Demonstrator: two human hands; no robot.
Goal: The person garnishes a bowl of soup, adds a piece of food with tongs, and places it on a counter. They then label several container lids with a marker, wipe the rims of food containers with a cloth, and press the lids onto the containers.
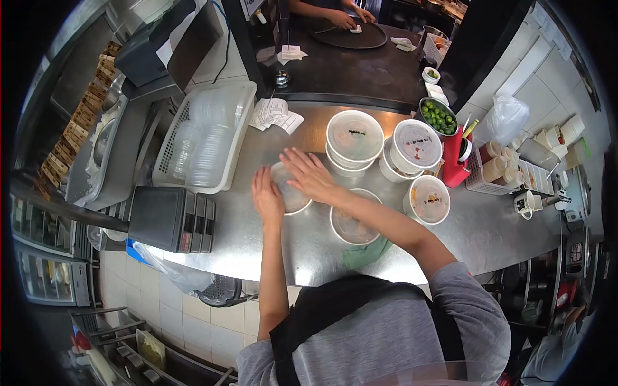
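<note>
Head view: left hand, right hand touch bowl.

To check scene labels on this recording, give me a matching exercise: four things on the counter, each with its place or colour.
Things:
1 limes
2 cloth
3 basket
4 bowl

Matches:
A under the left hand and right hand
B green, at the near edge of the counter
C in a metal pot
D white, holding clear lids

Pairs: 1-C; 2-B; 3-D; 4-A
</note>
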